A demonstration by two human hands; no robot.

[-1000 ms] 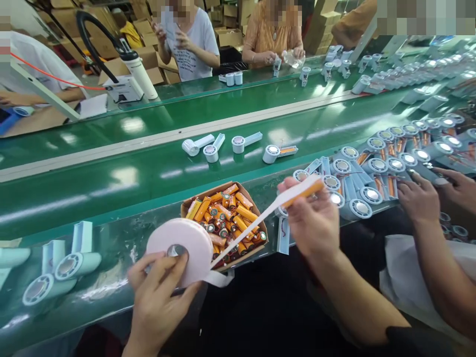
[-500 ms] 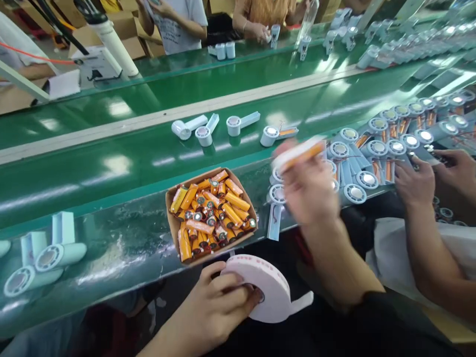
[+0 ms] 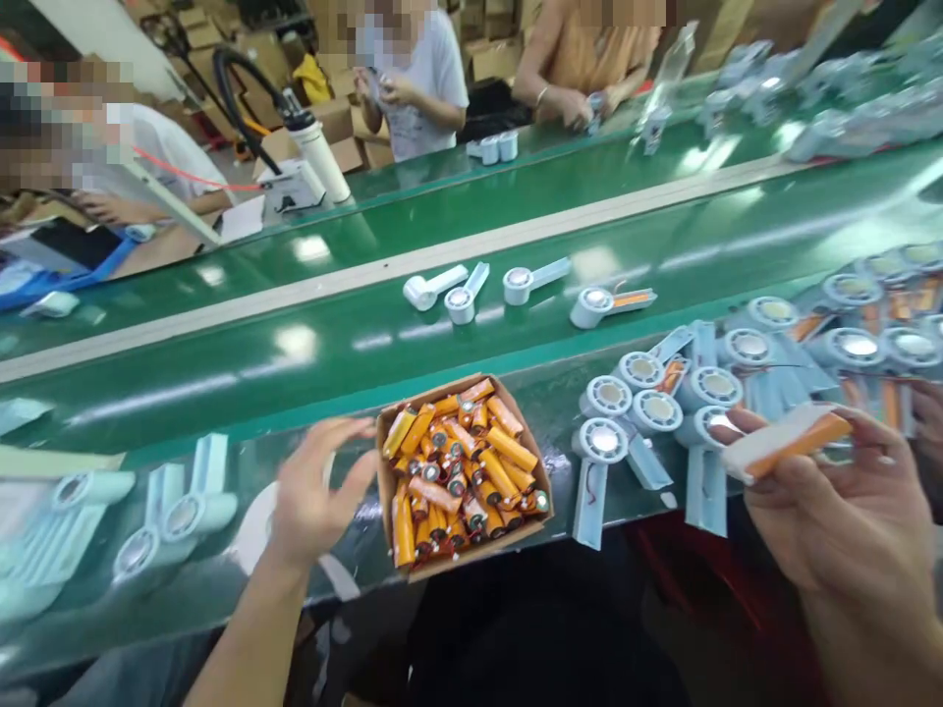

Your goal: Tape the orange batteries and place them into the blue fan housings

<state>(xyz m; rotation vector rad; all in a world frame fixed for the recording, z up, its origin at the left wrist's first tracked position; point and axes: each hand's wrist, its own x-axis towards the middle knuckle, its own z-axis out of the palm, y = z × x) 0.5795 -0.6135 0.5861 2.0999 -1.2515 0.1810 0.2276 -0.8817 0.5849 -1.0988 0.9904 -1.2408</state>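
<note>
My right hand point(image 3: 847, 520) grips an orange cylindrical battery point(image 3: 810, 442) with a white strip of tape along its side, held over the right part of the bench. My left hand point(image 3: 316, 491) is open, thumb and fingers apart, close to the left edge of a cardboard box point(image 3: 390, 491) full of orange batteries point(image 3: 508, 471) with thin wires. Partly hidden behind that hand, a roll of white tape point(image 3: 254, 525) lies on the bench, its loose end hanging toward the front edge. Light-blue fan housings point(image 3: 604, 442) with trough-like handles lie beside my right hand.
A green conveyor belt point(image 3: 331, 344) runs across, carrying several blue housings point(image 3: 518, 283). More housings point(image 3: 173, 516) lie at the left of the bench. Across the belt, several people work near a bottle point(image 3: 674, 64). Another person's hand point(image 3: 929, 412) shows at the right edge.
My left hand has let go of the tape roll, which now lies on the bench, and moved to the left of the box. My right hand has moved right with the battery. The view has shifted.
</note>
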